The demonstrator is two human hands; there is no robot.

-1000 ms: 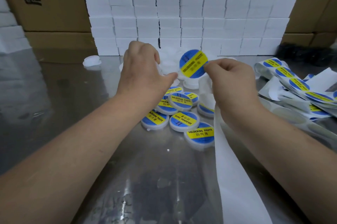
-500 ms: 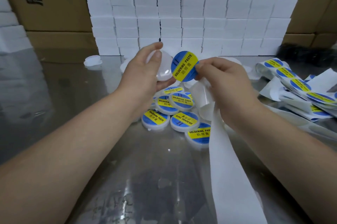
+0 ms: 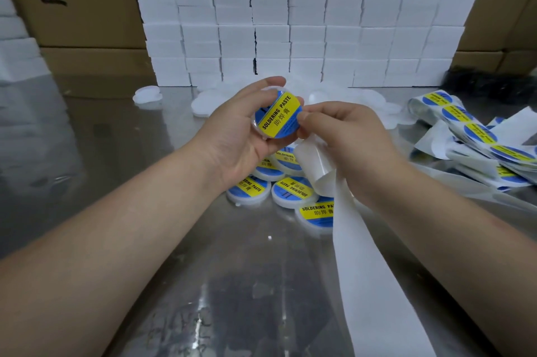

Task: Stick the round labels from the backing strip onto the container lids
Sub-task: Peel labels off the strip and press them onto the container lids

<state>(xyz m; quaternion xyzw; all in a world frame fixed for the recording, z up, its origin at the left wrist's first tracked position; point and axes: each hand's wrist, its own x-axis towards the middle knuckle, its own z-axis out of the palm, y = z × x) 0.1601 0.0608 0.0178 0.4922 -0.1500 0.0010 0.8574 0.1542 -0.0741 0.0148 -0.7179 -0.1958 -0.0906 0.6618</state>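
My left hand (image 3: 235,136) grips a white container lid (image 3: 257,124) above the steel table, fingers curled round its rim. A round blue and yellow label (image 3: 277,117) reading SOLDERING PASTE lies on that lid. My right hand (image 3: 345,138) pinches the label's right edge with thumb and forefinger, while its other fingers hold the empty white backing strip (image 3: 363,255), which trails toward me. Below my hands, several labelled lids (image 3: 293,191) lie in a heap. The unpeeled part of the label strip (image 3: 476,133) is piled at the right.
Bare white lids (image 3: 203,104) lie scattered at the back of the steel table (image 3: 145,182), one (image 3: 146,95) set apart at the left. A wall of stacked white boxes (image 3: 305,22) stands behind, with cardboard cartons (image 3: 72,8) at both sides.
My left hand picked a bare lid from the pile and turned it up. My right hand carried the peeled label leftward and laid it on that lid.
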